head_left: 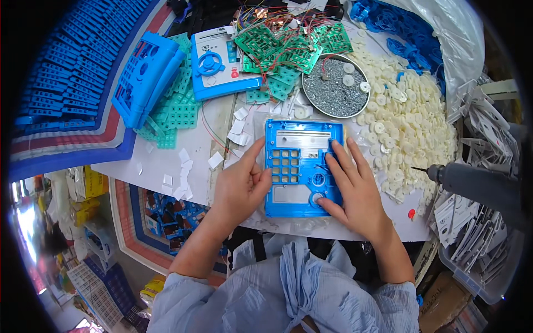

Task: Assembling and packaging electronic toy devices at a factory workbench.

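Observation:
A blue plastic casing (282, 206) lies inside-up on a clear plastic bag at the front of the table. It has a grid of square openings, a long window near the far end and round rings at the right. My left hand (239, 186) is closed at the casing's left edge, with the index finger along that edge and the other fingers curled. Over the right edge rests my right hand (355, 188), fingers stretched out and apart on the casing, thumb by the lower ring.
A round tray (362, 111) of small screws stands beyond the casing. Cream plastic discs (408, 130) are heaped at right, near a power screwdriver (472, 180). Green circuit boards (300, 51), teal button pads (182, 114), an assembled blue-and-white unit (222, 83) and stacked blue casings (72, 72) are farther off.

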A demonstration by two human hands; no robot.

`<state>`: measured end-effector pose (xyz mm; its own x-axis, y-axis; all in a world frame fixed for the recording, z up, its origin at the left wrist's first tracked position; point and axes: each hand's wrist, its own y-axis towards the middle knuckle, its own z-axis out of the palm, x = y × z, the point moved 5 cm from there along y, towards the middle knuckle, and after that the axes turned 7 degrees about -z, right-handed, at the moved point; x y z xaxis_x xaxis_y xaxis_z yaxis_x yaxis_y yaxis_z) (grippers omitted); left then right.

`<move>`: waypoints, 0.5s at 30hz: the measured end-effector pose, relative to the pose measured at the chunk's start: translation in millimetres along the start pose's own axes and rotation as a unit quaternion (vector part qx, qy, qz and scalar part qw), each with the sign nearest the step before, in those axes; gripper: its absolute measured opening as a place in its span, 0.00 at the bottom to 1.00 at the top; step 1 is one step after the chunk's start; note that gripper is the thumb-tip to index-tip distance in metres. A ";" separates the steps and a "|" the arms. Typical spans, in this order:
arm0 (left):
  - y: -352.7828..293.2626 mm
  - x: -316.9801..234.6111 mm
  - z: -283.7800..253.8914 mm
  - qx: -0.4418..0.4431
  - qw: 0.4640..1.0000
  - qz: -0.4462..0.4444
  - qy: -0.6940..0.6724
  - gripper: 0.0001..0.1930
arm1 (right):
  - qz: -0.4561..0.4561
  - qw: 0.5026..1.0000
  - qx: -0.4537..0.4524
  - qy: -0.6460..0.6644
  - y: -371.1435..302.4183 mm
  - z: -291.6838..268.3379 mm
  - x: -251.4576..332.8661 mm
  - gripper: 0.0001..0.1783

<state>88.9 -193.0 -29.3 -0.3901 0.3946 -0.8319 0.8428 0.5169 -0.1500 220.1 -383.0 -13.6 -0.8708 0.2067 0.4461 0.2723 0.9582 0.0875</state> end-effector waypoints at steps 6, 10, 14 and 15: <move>0.6 8.0 3.3 0.028 0.997 -0.047 -0.063 0.30 | 0.012 1.000 0.009 -0.020 0.3 0.4 2.6 0.42; -0.1 10.0 1.1 0.038 0.998 -0.040 -0.033 0.32 | 0.012 1.000 0.007 -0.019 -0.4 2.7 3.0 0.42; -2.8 -2.6 -7.7 -0.051 0.998 0.005 -0.036 0.29 | -0.008 0.997 -0.080 0.023 -8.3 -6.5 -0.9 0.40; -8.0 -13.9 -13.4 -0.079 0.990 0.031 -0.113 0.27 | -0.017 0.991 -0.126 0.034 -14.8 -15.0 0.6 0.38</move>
<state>82.6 -192.4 -9.4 -0.2306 0.2587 -0.9380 0.7877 0.6155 -0.0239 221.6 -400.0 -1.3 -0.8539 0.1532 0.4974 0.3443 0.8830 0.3190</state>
